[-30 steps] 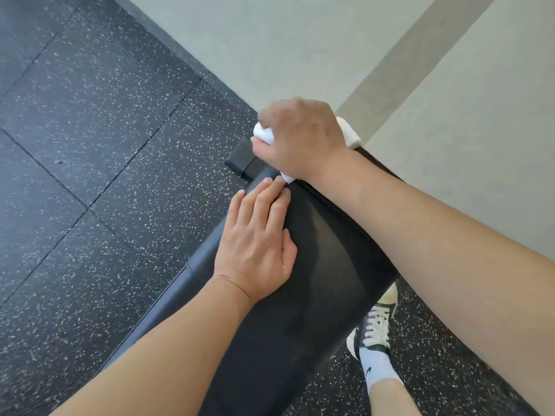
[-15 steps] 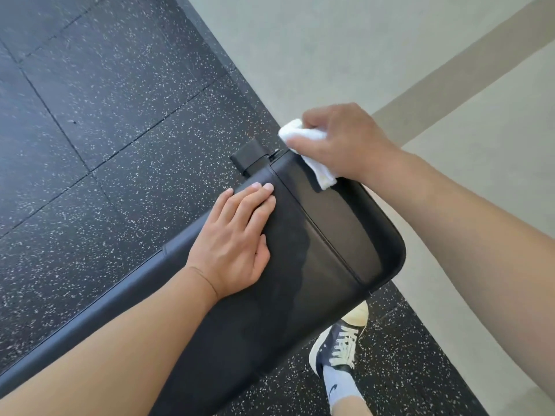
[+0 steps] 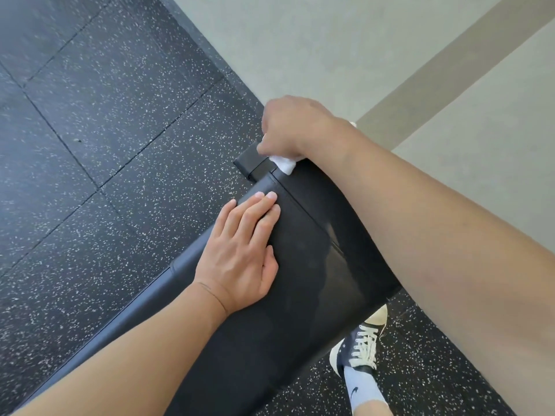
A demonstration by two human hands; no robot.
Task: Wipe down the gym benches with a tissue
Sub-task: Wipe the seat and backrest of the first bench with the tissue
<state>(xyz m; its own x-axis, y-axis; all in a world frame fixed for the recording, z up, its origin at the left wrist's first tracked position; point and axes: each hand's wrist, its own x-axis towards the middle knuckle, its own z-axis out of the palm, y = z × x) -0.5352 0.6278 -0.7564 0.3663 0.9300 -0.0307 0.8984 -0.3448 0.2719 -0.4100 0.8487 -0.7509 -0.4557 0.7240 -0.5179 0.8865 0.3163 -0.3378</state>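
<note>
Hands: left hand lies flat, fingers straight, on bench; right hand grips tissue at its end.

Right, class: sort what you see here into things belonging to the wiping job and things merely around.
Job: bench pad; tissue, gripped by right hand; left hand, flat on pad.

Around: speckled rubber floor; pale floor; sneaker.

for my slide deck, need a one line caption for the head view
Right hand wipes the far end of a black gym bench with a white tissue while the left hand rests flat on the pad.
</note>
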